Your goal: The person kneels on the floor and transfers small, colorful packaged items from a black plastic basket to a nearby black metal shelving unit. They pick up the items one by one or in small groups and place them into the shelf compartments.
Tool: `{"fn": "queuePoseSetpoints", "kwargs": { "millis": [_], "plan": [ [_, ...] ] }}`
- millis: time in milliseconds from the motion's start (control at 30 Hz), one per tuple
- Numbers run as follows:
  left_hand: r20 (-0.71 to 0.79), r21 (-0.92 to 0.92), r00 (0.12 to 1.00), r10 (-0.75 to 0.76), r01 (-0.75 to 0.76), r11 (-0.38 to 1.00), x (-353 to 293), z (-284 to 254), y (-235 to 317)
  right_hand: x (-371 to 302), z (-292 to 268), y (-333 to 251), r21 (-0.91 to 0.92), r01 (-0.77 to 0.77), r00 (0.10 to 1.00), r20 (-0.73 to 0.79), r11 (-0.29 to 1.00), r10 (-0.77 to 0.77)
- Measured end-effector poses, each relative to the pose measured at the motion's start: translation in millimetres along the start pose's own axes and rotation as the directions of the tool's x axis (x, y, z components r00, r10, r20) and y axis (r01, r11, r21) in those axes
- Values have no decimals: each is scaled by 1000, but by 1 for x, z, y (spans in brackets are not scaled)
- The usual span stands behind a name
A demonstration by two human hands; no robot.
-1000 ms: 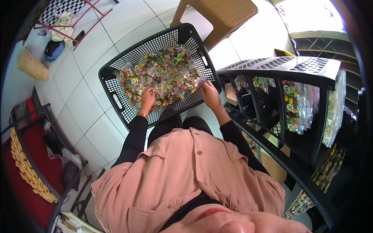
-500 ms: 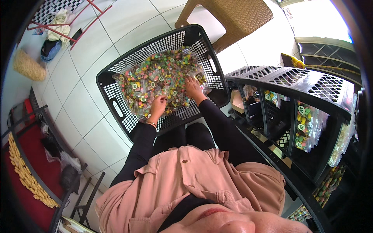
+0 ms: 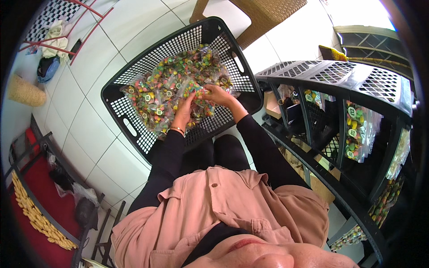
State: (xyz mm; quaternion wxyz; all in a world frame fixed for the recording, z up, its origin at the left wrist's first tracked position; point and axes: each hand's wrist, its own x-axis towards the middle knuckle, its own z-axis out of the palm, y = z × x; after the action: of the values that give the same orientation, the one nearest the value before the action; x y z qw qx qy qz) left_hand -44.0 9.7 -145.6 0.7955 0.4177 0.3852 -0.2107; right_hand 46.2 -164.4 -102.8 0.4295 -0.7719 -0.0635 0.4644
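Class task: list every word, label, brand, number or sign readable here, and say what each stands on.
Round pale labels on clear bags of colourful pieces in the black basket: a dark mark, not copied here.
Similar round labels on bags in the black rack: a mark likewise not copied.
Any other marks: too small or blurred to read.

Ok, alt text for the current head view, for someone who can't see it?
A person's left hand and right hand hold a clear packet of colourful pieces over similar packets in a black perforated basket. A black rack holding clear bags stands on the right.
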Motion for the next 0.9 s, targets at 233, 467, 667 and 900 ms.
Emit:
{"fn": "queuePoseSetpoints", "kwargs": {
  "millis": [233,467,667,900],
  "plan": [
    [-91,-36,993,78,-82,996,9,-15,4,19,11,61,199,-130,986,-79,971,148],
    [-120,55,975,185,-179,982,-27,-27,-5,27,38,75,-593,-147,982,-182,792,46],
    [-121,502,837,533,-412,760,-52,-3,-5,-26,16,28,-112,-76,900,-436,991,20],
    [277,55,901,334,-362,930,-86,55,-28,-163,49,-40,-145,180,706,-669,973,-231]
  ]
}}
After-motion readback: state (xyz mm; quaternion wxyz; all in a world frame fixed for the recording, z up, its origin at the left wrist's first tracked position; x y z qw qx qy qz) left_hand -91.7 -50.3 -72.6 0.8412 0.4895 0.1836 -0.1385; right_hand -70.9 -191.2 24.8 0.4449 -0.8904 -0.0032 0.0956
